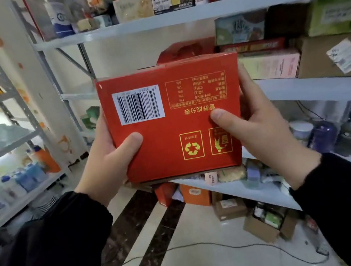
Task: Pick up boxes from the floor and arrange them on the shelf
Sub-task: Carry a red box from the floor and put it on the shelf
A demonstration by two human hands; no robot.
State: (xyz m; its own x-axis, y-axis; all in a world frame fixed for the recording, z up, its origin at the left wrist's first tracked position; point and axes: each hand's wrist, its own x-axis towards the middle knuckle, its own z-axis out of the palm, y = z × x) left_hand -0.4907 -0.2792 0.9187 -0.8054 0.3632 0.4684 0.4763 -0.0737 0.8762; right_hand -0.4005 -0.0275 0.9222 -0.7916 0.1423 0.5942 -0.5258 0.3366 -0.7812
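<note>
Red box (174, 121) held up in both hands before the shelf (195, 11).
The left hand (109, 163) grips its left edge and the right hand (256, 132) its right edge, thumbs pressed on the printed near face, the other fingers mostly hidden behind. It hangs in the air, print upside down, near the middle board's left end. Cardboard boxes (230, 208) lie on the floor (192, 259) below.

Bright glare at left, blurred shelves (195, 12), edges bowed by wide lens.
</note>
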